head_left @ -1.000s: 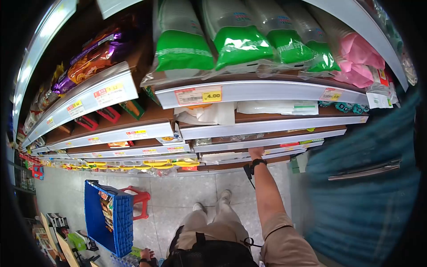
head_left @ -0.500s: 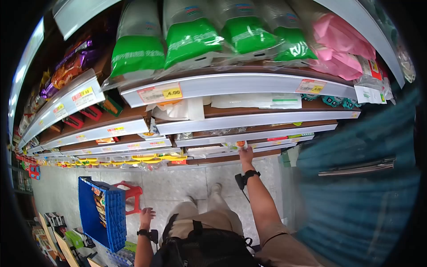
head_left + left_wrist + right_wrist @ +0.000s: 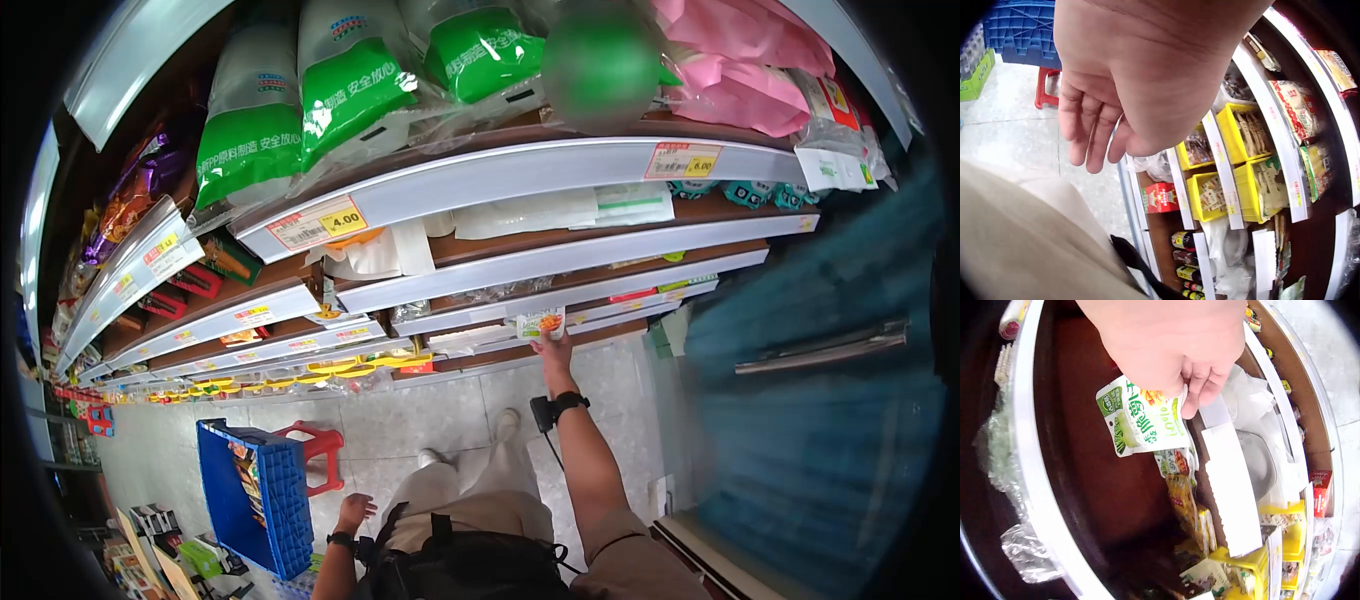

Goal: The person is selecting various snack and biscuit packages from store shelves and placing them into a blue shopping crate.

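My right hand (image 3: 557,366) pinches a small white and green food packet (image 3: 1138,425) by its edge, in front of the lower shelves. The packet has a green vegetable picture and large green lettering, and its printed face shows in the right wrist view. Several similar packets (image 3: 1179,461) sit on the shelf just beyond it. My left hand (image 3: 354,512) hangs beside my left thigh, fingers loosely bent around nothing. In the left wrist view, that same hand (image 3: 1129,81) shows its palm side, above the floor and the yellow bins (image 3: 1247,132).
A blue crate (image 3: 262,490) with packages inside stands at the left beside a red stool (image 3: 322,458). Bags of cups with green bands (image 3: 250,150) line the upper shelf (image 3: 520,178). A blue-green curtain (image 3: 810,430) hangs on the right.
My right hand has drawn back from the lower shelf with the packet, its printed face now turned into view. My left hand has risen from the bottom edge beside my thigh.
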Available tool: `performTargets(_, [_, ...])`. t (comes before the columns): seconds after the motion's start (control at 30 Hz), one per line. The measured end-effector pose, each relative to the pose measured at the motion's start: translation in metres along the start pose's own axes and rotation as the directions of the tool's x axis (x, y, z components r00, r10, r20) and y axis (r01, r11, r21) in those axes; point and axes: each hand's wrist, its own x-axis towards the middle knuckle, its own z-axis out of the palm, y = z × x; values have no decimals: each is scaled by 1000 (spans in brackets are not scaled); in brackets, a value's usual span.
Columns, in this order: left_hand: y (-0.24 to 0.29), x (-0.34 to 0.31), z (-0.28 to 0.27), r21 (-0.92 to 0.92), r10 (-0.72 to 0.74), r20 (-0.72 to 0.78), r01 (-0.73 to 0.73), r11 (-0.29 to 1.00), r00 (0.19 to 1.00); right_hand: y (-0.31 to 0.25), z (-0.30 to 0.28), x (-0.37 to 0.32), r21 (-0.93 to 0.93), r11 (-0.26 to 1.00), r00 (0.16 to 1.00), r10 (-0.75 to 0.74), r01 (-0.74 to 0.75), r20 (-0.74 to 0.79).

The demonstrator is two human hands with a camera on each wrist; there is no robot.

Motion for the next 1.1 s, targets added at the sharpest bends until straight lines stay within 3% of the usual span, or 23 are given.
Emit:
performTargets(0.07, [-24,12,-17,40,-58,-1,58,998,998,3,-5,-35,57,993,995,-101,99,27])
performTargets(0.17, [-45,53,-27,-51,-39,61,42,998,997,4,6,-111,6,999,998,-54,54,20])
performTargets(0.2, [-79,95,-35,450,474,205,-512,731,856,7,13,-141,-16,1000,999,-11,12,51])
performTargets(0.23, [-36,65,-23,440,460,197,-497,748,866,12,20,-170,-35,999,998,5,-3,56])
performTargets(0.27, [22,44,-4,345,336,102,-350,871,936,17,30,-199,-80,996,991,58,-49,120])
performTargets(0.3, [50,34,4,-49,326,265,-325,945,908,23,45,-225,-126,988,977,109,-86,185])
performTargets(0.33, [54,43,13,-166,265,335,-220,961,904,28,58,-250,-140,986,973,118,-91,197])
performTargets(0.37, [58,52,17,-219,233,474,-142,965,849,35,71,-275,-237,963,926,203,-130,318])
performTargets(0.43, [116,3,2,-287,112,682,124,950,723,48,110,-325,-387,916,806,307,-106,506])
performTargets(0.47, [139,-26,1,-472,231,688,182,863,688,52,125,-343,-399,911,800,319,-110,508])
performTargets(0.5, [150,-44,-10,-631,350,665,245,736,659,59,142,-361,-412,903,748,355,-120,560])
performTargets(0.53, [144,-46,-38,-641,356,664,255,724,658,74,161,-382,-432,893,696,389,-125,604])
performTargets(0.6, [129,-45,-83,-788,565,616,434,437,549,106,196,-412,-461,880,733,388,-114,559])
performTargets(0.63, [114,-37,-101,-829,602,557,352,433,572,118,211,-425,-478,871,769,380,-111,514])
performTargets(0.67, [105,-34,-108,-850,607,526,341,402,595,129,215,-425,-497,860,745,405,-114,530])
performTargets(0.73, [75,-37,-157,-806,576,481,75,587,661,168,249,-450,-570,819,783,396,-65,480])
performTargets(0.8, [51,-35,-185,-833,571,428,60,551,701,187,279,-466,-572,818,771,400,-56,496])
performTargets(0.87, [22,-36,-225,-898,648,275,-51,437,710,208,312,-492,-602,796,731,446,-60,517])
performTargets(0.9, [17,-36,-236,-903,605,195,-99,417,772,210,322,-498,-614,787,708,464,-53,533])
performTargets(0.93, [8,-33,-253,-912,601,161,-114,394,783,214,340,-510,-663,748,671,499,-15,549])
performTargets(1.0, [-7,-25,-283,-767,489,10,-307,564,872,227,367,-523,-712,701,589,559,40,583])
performTargets(1.07, [-31,-15,-320,-827,353,-228,-372,422,907,235,379,-523,-756,558,388,648,343,655])
performTargets(1.1, [-44,-11,-343,-840,280,-290,-383,383,915,239,380,-523,-775,496,397,669,392,629])
